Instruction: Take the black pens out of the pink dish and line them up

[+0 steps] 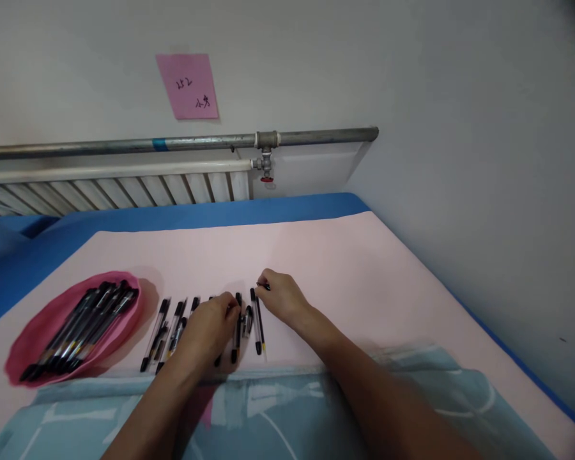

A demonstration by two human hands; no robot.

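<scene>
My right hand point(285, 297) is pinched around a small dark piece that looks like a pen cap point(263, 285). Just below it lies an uncapped pen point(255, 321), with a thin refill point(260, 322) alongside. My left hand point(215, 322) has its fingers closed at the upper part of another pen point(236, 335); what the fingertips grip is hidden. Between the two hands a loose pen cap point(247, 321) rests on the pink sheet. More disassembled pens point(154, 333) stand in a row to the left, partly covered by my left hand and forearm.
A pink fabric basket point(137, 310) full of black pens point(84, 329) sits at the left. A light blue patterned cloth point(278, 409) lies along the near side of the pink sheet point(335, 268). Behind are a radiator point(172, 188), a pipe point(316, 137) and a pink note point(191, 89).
</scene>
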